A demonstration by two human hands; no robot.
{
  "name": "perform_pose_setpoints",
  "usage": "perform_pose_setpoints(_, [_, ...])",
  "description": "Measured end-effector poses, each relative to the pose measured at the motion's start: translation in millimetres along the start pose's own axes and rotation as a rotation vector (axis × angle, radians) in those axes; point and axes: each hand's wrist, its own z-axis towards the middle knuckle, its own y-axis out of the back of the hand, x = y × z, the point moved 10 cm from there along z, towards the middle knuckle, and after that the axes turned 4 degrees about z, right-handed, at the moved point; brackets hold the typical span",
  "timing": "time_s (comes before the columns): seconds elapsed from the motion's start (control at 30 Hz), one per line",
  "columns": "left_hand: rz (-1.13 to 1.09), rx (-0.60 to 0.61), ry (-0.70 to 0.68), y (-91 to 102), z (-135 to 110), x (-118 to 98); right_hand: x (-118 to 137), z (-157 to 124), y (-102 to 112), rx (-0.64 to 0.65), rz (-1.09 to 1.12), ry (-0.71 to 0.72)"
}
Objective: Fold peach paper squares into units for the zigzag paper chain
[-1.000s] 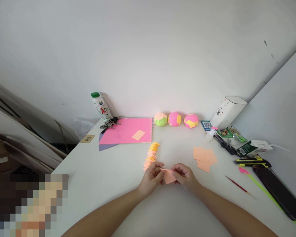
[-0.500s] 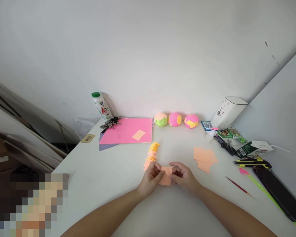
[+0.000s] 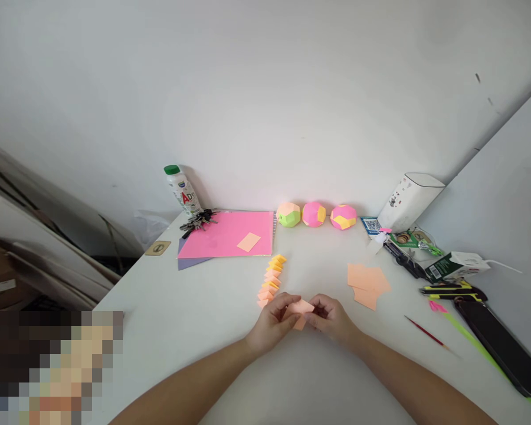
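Note:
My left hand (image 3: 272, 321) and my right hand (image 3: 331, 317) meet over the white table (image 3: 194, 330), both pinching one small peach paper piece (image 3: 300, 308) that is partly folded between the fingertips. Just left of my left hand runs a row of several folded peach and yellow paper units (image 3: 271, 280). To the right of my right hand lies a loose pile of flat peach paper squares (image 3: 367, 281).
Against the wall stand three paper balls (image 3: 314, 214), a pink notebook (image 3: 228, 234) with a peach slip, keys (image 3: 197, 221), a bottle (image 3: 181, 190) and a white box (image 3: 409, 199). At right lie a utility knife (image 3: 451, 290), a red stick (image 3: 426, 334) and a dark phone (image 3: 498, 348).
The peach paper has been folded smaller and lifted slightly between my fingertips. Both hands have stayed in nearly the same spot.

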Motion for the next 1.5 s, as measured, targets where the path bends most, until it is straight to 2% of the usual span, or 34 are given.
perform_pose_setpoints(0.17, [0.09, 0.031, -0.023, -2.6, 0, -1, 2, -1, 2, -0.027, 0.025, -0.005])
perform_pose_setpoints(0.6, [0.115, 0.118, 0.016, -10.4, 1, -8, 0, -1, 7, -0.08, 0.146, 0.04])
perform_pose_setpoints(0.9, [0.132, 0.14, -0.005, -13.2, 0, -10, 6, 0, 6, -0.042, 0.097, 0.082])
perform_pose_setpoints(1.07, [0.09, 0.193, 0.028, -19.5, -2, -13, 6, 0, 8, -0.063, 0.103, 0.067])
perform_pose_setpoints(1.23, [0.116, 0.199, 0.007, -20.8, -1, -20, 7, 0, 7, -0.054, 0.084, 0.057])
perform_pose_setpoints(1.5, [0.124, 0.213, -0.003, -21.7, -2, -20, 15, -1, 6, -0.038, 0.075, 0.071])
